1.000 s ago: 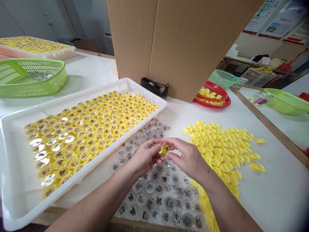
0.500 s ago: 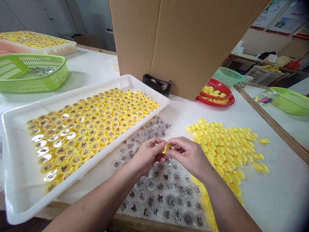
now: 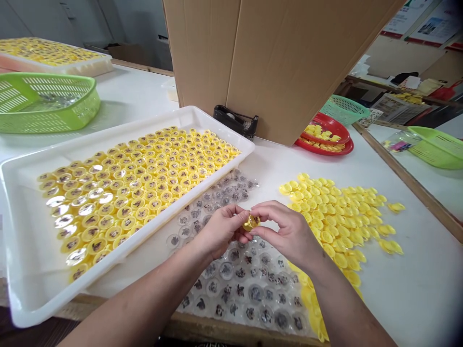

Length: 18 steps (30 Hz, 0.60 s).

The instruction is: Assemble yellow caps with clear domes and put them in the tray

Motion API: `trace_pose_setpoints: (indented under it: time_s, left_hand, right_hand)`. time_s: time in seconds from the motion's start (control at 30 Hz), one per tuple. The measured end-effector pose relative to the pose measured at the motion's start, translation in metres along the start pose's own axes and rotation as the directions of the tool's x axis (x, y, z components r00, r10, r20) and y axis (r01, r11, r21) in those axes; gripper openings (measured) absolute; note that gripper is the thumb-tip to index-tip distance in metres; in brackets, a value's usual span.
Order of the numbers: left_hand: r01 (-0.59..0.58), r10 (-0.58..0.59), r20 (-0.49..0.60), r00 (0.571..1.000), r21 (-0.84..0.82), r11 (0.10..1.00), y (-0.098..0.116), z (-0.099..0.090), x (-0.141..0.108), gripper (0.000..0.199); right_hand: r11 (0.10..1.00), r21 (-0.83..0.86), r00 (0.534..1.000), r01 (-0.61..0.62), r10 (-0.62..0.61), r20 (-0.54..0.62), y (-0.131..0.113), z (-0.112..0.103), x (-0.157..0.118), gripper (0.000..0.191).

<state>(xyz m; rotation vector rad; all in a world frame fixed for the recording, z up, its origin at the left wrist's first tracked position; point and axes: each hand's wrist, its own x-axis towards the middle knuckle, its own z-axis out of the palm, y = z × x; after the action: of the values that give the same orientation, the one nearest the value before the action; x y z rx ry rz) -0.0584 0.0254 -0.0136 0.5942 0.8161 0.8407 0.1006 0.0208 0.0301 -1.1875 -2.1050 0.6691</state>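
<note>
Between my two hands is a small yellow piece (image 3: pixel 252 221) with a clear, printed round face. My left hand (image 3: pixel 222 229) pinches it from the left, thumb on top. On its right side, the thumb and fingers of my right hand (image 3: pixel 282 229) close around its edge. Beneath my hands lie clear round discs (image 3: pixel 256 293) with small dark animal pictures. Yellow cup-like pieces (image 3: pixel 333 207) are spread to the right. A white tray (image 3: pixel 32 308) on the left holds rows of yellow pieces with printed discs (image 3: pixel 137 193).
A cardboard sheet (image 3: pixel 275 62) stands behind, with a black tape dispenser (image 3: pixel 236 120) at its foot. Red plates (image 3: pixel 347 144) sit back right. Green baskets (image 3: pixel 72 115) stand at the left and right. Another filled tray (image 3: pixel 79 67) is back left.
The yellow piece has turned so its printed face shows more. My right fingers have opened slightly around it. The view has shifted a little.
</note>
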Motion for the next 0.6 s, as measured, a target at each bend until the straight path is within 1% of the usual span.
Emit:
trace_pose_setpoints:
  time_s: [0.13, 0.2, 0.27, 0.33, 0.37, 0.43, 0.5, 0.53, 0.6]
  left_hand:
    - [-0.017, 0.02, -0.03, 0.999, 0.105, 0.994, -0.0017, -0.0008, 0.0004, 0.031]
    - [-0.025, 0.033, -0.049, 0.998, 0.154, 0.988, -0.0015, -0.0008, 0.0007, 0.029]
    - [-0.029, 0.038, -0.055, 0.998, 0.167, 0.986, -0.0005, -0.0002, 0.0009, 0.026]
    - [-0.036, 0.044, -0.052, 0.998, 0.154, 0.988, 0.0012, 0.0008, 0.0008, 0.023]
    - [-0.041, 0.049, -0.049, 0.998, 0.149, 0.988, 0.0021, 0.0012, 0.0006, 0.021]
    - [-0.062, 0.07, -0.048, 0.996, 0.159, 0.985, 0.0035, 0.0018, 0.0002, 0.019]
    - [-0.083, 0.095, -0.059, 0.994, 0.181, 0.98, 0.004, 0.002, -0.0004, 0.018]
    - [-0.091, 0.106, -0.067, 0.992, 0.192, 0.977, 0.004, 0.002, -0.0007, 0.019]
    - [-0.105, 0.126, -0.086, 0.988, 0.219, 0.97, 0.0036, 0.0019, -0.0015, 0.021]
  right_hand:
    - [1.0, 0.005, 0.998, 0.012, -0.012, 0.056, 0.0013, 0.0004, 0.0002, 0.024]
    - [1.0, -0.011, 0.996, -0.025, 0.026, 0.089, 0.0012, 0.0008, 0.0004, 0.026]
    - [0.995, -0.045, 0.993, -0.087, 0.09, 0.08, 0.0006, 0.0009, 0.0005, 0.029]
    - [0.992, -0.073, 0.993, -0.105, 0.109, 0.051, -0.0001, 0.0008, 0.0003, 0.029]
    - [0.994, -0.076, 0.996, -0.08, 0.083, 0.039, -0.0004, 0.0008, 0.0002, 0.027]
    - [0.998, -0.068, 0.999, 0.015, -0.013, 0.03, -0.0008, 0.0011, 0.0, 0.023]
    - [0.994, -0.067, 0.996, 0.091, -0.089, 0.021, -0.0009, 0.0019, -0.0002, 0.024]
    - [0.992, -0.075, 0.994, 0.105, -0.104, 0.014, -0.0008, 0.0023, -0.0003, 0.025]
    - [0.991, -0.096, 0.996, 0.094, -0.094, -0.002, -0.0006, 0.0032, -0.0008, 0.025]
